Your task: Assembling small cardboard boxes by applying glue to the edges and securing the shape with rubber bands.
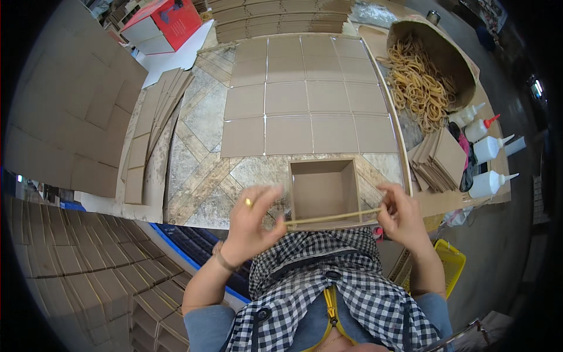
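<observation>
A yellowish rubber band (334, 217) is stretched taut across the near end of an open cardboard box (324, 168). My left hand (247, 222), slightly blurred, pinches one end of the band at the box's left. At the right, my right hand (403, 216) grips the other end between thumb and fingers. The box stands upright at the table's near edge, and its inside holds nothing. Just beyond it lie rows of flat cardboard pieces (287, 136), with thin white lines along their seams.
A sack (469, 73) spills rubber bands (417, 82) at the right, beside glue bottles (491, 149) and stacked cardboard squares (438, 161). Cardboard strips (141, 152) lie left. Stacked cardboard (281, 17) stands behind. Banded boxes (76, 264) fill the lower left; a yellow basket (451, 264) sits lower right.
</observation>
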Action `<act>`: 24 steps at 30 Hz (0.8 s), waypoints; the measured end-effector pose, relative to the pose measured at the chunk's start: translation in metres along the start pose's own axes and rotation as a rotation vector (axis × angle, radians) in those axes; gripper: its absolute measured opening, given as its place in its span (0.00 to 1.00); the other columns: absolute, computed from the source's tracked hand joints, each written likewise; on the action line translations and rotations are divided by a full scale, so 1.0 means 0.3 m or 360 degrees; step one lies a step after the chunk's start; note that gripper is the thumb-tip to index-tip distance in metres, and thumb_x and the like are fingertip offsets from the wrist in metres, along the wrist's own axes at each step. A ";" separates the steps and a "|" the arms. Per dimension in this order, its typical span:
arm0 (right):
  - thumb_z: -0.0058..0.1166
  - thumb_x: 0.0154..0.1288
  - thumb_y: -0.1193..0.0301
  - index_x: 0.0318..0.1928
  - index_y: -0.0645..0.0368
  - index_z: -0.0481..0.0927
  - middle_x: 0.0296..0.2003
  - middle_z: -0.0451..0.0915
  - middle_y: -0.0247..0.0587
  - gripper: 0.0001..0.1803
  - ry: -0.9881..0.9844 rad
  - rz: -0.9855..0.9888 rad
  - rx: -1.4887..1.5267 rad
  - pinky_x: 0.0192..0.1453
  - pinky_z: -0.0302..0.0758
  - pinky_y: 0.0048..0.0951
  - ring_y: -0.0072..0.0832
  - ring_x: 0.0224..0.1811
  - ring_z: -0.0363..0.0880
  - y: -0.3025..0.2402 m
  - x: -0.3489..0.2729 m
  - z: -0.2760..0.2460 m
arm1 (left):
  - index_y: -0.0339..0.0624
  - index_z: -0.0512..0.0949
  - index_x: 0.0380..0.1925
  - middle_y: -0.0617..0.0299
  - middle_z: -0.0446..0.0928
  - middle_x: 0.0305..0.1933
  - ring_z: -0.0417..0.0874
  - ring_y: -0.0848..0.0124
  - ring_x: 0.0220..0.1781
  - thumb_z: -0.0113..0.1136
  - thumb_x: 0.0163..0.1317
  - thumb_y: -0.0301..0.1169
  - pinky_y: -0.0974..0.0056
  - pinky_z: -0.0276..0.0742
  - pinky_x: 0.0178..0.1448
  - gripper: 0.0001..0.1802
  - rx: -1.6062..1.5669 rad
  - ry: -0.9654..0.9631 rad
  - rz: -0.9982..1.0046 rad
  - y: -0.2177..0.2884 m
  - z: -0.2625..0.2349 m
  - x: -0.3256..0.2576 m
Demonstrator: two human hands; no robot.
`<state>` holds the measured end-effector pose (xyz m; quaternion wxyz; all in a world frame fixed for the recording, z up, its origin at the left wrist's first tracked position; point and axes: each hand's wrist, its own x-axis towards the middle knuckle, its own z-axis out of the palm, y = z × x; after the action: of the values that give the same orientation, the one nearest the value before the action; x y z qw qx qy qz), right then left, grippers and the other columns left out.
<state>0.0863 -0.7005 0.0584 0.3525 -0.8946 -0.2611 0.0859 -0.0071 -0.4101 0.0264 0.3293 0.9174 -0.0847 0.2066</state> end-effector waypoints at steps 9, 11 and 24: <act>0.46 0.48 0.80 0.64 0.67 0.59 0.58 0.68 0.55 0.37 -0.0162 -0.0518 0.0534 0.67 0.61 0.35 0.41 0.62 0.68 0.120 0.188 0.093 | 0.41 0.44 0.69 0.45 0.55 0.68 0.56 0.57 0.72 0.58 0.42 0.26 0.51 0.53 0.72 0.52 -0.1082 -0.0452 -0.0084 -0.148 0.088 0.100; 0.45 0.48 0.81 0.59 0.67 0.67 0.53 0.74 0.53 0.31 -0.0019 -0.0493 0.0697 0.62 0.68 0.33 0.39 0.57 0.74 0.133 0.220 0.116 | 0.40 0.52 0.66 0.48 0.66 0.61 0.65 0.60 0.66 0.55 0.43 0.22 0.50 0.53 0.72 0.45 -0.1208 -0.0276 -0.0229 -0.151 0.096 0.121; 0.45 0.50 0.85 0.39 0.62 0.83 0.30 0.78 0.34 0.18 -0.0176 -0.0344 0.0759 0.35 0.70 0.22 0.22 0.30 0.73 0.146 0.354 0.091 | 0.39 0.79 0.42 0.60 0.80 0.43 0.77 0.73 0.47 0.54 0.50 0.21 0.57 0.63 0.67 0.16 -0.1700 -0.0512 -0.0771 -0.225 0.123 0.208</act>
<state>0.1851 -0.6554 0.0121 0.5456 -0.7472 -0.3463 0.1555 0.0806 -0.3829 -0.0107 0.7649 0.6382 -0.0142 -0.0865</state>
